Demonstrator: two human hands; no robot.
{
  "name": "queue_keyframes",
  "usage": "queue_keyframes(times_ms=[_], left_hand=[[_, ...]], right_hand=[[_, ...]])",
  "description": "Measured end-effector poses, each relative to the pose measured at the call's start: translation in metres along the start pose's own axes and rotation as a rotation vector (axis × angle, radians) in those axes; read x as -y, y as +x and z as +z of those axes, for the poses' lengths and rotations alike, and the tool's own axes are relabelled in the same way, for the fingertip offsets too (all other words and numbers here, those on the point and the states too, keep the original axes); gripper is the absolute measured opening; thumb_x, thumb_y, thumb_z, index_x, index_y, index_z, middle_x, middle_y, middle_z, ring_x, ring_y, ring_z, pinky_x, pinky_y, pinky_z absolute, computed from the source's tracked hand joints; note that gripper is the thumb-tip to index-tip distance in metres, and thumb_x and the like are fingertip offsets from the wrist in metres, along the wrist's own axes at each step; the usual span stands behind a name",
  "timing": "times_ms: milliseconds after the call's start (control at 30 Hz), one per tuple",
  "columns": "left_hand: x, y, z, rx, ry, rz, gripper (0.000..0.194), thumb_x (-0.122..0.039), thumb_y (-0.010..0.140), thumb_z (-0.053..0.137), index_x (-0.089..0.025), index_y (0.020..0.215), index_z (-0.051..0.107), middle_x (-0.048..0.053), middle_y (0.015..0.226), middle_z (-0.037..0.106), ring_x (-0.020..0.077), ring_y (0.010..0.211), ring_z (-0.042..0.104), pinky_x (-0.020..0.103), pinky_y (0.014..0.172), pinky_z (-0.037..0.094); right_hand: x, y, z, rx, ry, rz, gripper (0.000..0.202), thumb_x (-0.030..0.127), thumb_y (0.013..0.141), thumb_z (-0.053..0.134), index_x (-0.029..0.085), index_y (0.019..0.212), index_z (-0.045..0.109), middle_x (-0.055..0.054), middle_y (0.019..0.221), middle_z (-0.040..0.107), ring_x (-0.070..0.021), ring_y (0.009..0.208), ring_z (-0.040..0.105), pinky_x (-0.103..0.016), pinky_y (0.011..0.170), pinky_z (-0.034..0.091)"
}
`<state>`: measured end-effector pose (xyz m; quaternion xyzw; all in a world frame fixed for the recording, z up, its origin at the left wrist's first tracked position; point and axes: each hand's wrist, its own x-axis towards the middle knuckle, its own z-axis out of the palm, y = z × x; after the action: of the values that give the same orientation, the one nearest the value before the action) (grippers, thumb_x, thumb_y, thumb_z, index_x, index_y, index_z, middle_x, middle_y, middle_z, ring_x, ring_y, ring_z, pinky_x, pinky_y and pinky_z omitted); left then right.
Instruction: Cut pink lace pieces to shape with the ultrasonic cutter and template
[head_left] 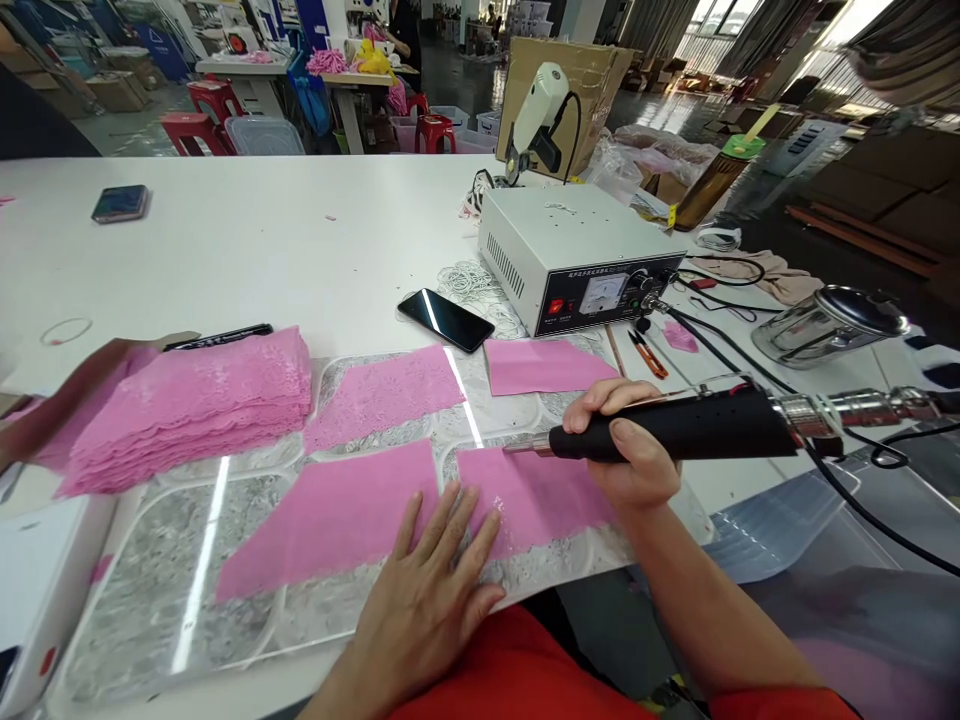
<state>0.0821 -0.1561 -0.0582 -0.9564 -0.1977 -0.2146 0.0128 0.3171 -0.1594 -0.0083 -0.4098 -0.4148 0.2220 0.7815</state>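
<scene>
My right hand (630,445) is wrapped round a black handheld tool (697,425), whose thin metal tip touches the upper left part of a pink fabric piece (547,505). Spread flat, my left hand (439,575) rests across that piece's left edge and the neighbouring pink piece (337,515). Behind them lie a textured pink piece (390,395) and a smooth one (547,366). All lie on a clear patterned mat (180,560). To the left sits a stack of pink fabric (202,400).
A grey control box (585,250) with a red switch stands behind, cabled to the tool. A black phone (446,320), orange cutter (648,354) and glass jar (817,325) lie nearby. Another person's arm (67,395) reaches beside the stack.
</scene>
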Motion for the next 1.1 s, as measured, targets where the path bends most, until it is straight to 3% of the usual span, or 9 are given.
queue_keyframes(times_ms=[167,400,667,1100], left_hand=[[0.002,0.001,-0.001,0.026,0.029,0.026,0.044,-0.036,0.099,0.046,-0.020,0.139,0.050,0.008,0.146,0.048,0.0267,0.142,0.034,0.048,0.121,0.011],[0.003,0.000,-0.001,0.024,0.035,0.036,0.044,-0.035,0.097,0.049,-0.018,0.138,0.051,0.009,0.147,0.047,0.0272,0.144,0.028,0.048,0.122,0.009],[0.003,0.001,-0.003,0.047,0.064,0.052,0.046,-0.032,0.096,0.051,-0.017,0.139,0.050,0.011,0.148,0.044,0.0277,0.145,0.027,0.050,0.121,0.011],[0.004,0.001,-0.002,0.040,0.053,0.061,0.045,-0.034,0.096,0.050,-0.016,0.137,0.052,0.011,0.146,0.047,0.0282,0.145,0.026,0.050,0.121,0.009]], right_hand=[[0.003,0.005,-0.003,-0.018,0.013,-0.009,0.011,0.030,0.069,0.062,0.021,0.075,0.058,0.001,0.076,0.055,-0.0117,0.054,0.055,-0.032,0.054,0.048],[0.011,0.015,-0.027,-0.175,-0.046,-0.068,0.009,0.028,0.066,0.057,0.021,0.070,0.056,0.001,0.074,0.050,-0.0106,0.051,0.051,-0.031,0.050,0.046],[0.007,0.009,-0.027,-0.094,-0.007,-0.064,0.007,0.025,0.069,0.058,0.021,0.074,0.060,0.000,0.075,0.055,-0.0119,0.053,0.054,-0.031,0.052,0.047],[0.007,0.009,-0.027,-0.077,-0.027,-0.068,0.013,0.032,0.068,0.063,0.021,0.074,0.060,0.000,0.075,0.055,-0.0123,0.053,0.055,-0.032,0.052,0.047]])
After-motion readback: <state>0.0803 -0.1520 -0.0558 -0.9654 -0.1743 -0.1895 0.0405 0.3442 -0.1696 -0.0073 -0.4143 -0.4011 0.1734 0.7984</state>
